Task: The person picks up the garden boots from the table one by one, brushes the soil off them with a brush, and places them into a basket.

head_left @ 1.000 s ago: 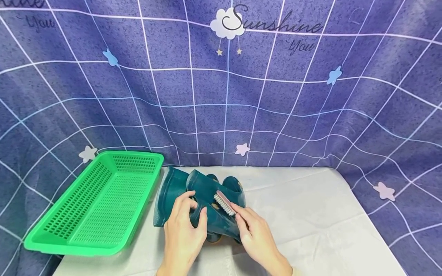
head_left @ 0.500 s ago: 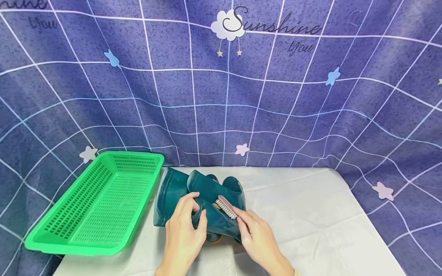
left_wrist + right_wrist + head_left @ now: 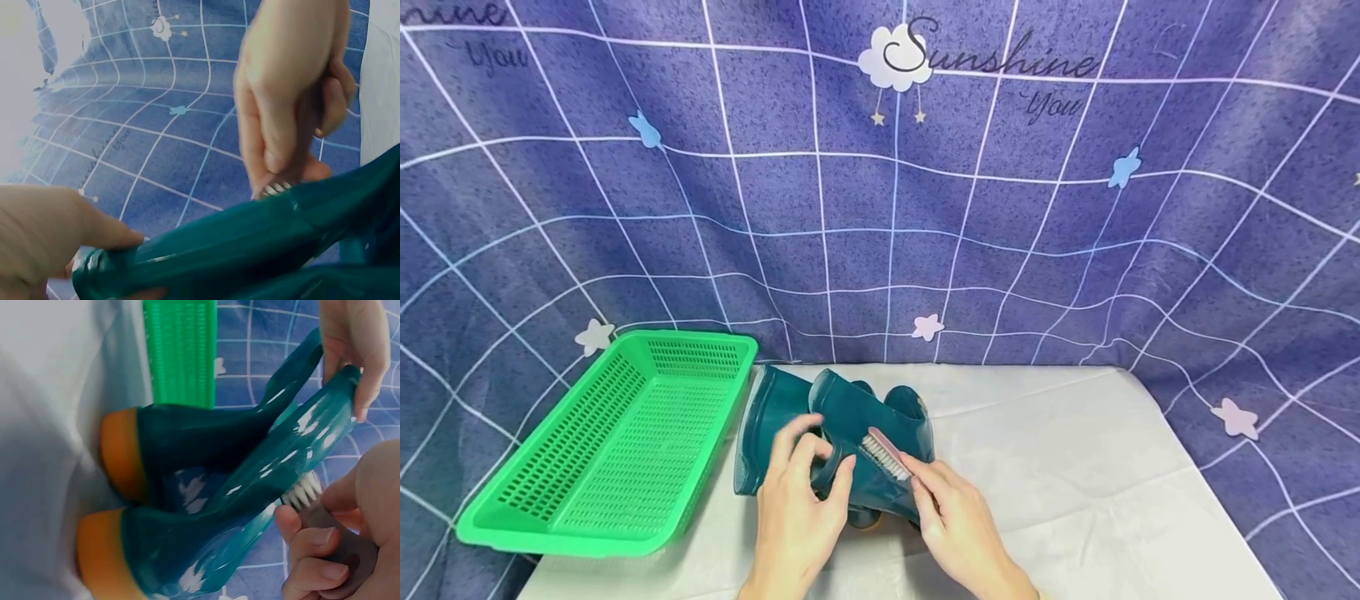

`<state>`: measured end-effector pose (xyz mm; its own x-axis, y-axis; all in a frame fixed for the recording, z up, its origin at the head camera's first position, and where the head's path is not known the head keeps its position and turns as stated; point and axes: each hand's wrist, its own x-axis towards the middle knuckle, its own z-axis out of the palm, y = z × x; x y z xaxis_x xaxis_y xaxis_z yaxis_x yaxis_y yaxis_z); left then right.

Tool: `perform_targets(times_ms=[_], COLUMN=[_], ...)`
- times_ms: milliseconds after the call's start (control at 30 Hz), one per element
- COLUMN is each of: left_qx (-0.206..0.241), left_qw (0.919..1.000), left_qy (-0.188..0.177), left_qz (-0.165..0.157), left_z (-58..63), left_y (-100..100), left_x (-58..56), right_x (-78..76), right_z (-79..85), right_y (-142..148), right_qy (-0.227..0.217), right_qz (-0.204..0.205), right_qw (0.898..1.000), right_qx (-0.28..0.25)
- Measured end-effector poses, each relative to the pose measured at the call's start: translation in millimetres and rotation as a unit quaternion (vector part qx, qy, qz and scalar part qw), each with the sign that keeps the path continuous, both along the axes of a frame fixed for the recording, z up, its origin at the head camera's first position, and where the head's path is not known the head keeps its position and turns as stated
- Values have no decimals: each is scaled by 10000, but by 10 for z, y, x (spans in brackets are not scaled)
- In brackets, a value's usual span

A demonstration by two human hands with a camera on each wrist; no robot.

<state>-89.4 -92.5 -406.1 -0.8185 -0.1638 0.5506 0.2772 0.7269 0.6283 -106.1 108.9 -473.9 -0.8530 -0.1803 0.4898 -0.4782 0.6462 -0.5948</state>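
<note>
A pair of dark green rubber boots [image 3: 857,408] stands on the white-covered table, their orange soles [image 3: 106,550] showing in the right wrist view. My left hand [image 3: 797,492] pinches the top edge of the nearer boot's shaft [image 3: 237,244], thumb on one side and fingers on the other. My right hand [image 3: 958,517] grips a small scrub brush [image 3: 886,454] with a pinkish back and white bristles. Those bristles [image 3: 305,490] touch the side of the shaft in the right wrist view. The farther boot is partly hidden behind the nearer one.
To the left of the boots sits a green perforated plastic basket [image 3: 625,450] with nothing in it. A blue gridded cloth [image 3: 1000,208] with stars and clouds hangs behind the table. White sheeting [image 3: 1060,475] covers the tabletop right of the boots.
The brush has shifted right and down a little, then back left, along the boot shaft. My left hand and the boots have hardly moved.
</note>
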Motion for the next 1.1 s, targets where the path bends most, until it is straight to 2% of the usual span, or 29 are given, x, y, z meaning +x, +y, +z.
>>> perform_targets(times_ms=[100,233,400,567,700,867,933,1000,1100], left_qx=[99,205,260,-27,-148,-18,52,136,339], left_qw=[9990,9952,9894,9847,9853,9847,9848,9862,9883], left_qy=[-378,-881,-1351,-1694,-1679,-1738,-1737,-1650,-1488], left_qz=[227,364,472,405,287,136,71,12,-52], left_z=[24,69,100,119,123,127,127,122,117], left_y=[11,-6,0,-21,-36,-43,-44,-42,-42], left_x=[23,60,73,43,35,33,34,37,41], right_x=[-12,-34,-32,-14,-8,-23,-23,-8,24], right_z=[-28,-22,-3,-19,-41,-39,-32,-17,18], right_y=[29,39,24,-14,-37,-11,-2,-8,-32], right_qy=[-166,-177,-82,377,452,-126,-211,-149,192], right_qz=[-255,-341,-178,138,266,-55,-150,-136,33], right_qw=[9994,9991,9998,9991,9986,9996,9993,9997,9998], right_qx=[133,184,55,-117,-12,263,259,147,-87])
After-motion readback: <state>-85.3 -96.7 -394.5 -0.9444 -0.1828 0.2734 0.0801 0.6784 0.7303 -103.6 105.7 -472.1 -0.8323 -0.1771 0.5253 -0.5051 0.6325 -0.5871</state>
